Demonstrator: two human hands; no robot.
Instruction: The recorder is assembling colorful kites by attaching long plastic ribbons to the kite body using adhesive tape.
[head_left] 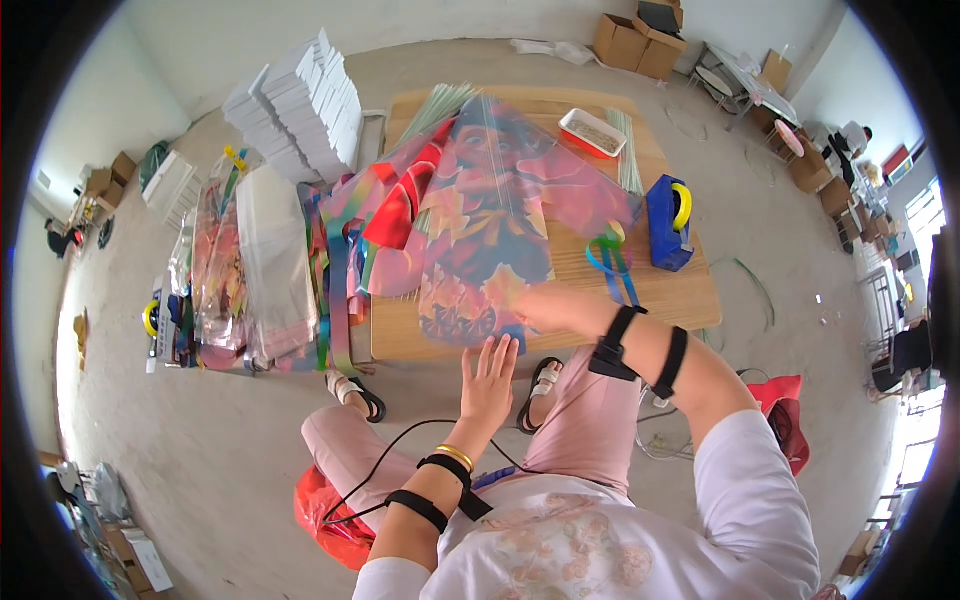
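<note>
Hands [487, 386] close together, left outstretched, at patterned sheet [487, 225]

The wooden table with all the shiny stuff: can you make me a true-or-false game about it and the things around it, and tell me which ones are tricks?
1. The left hand is by the near edge of the table. True.
2. The blue tape dispenser stands to the right of the printed sheet. True.
3. The right hand is gripping the tape dispenser. False: it is at the near end of the printed sheet.
4. The tall white stack is on the right side of the picture. False: it is on the left.
5. The red-and-white tray is on the table. True.
</note>
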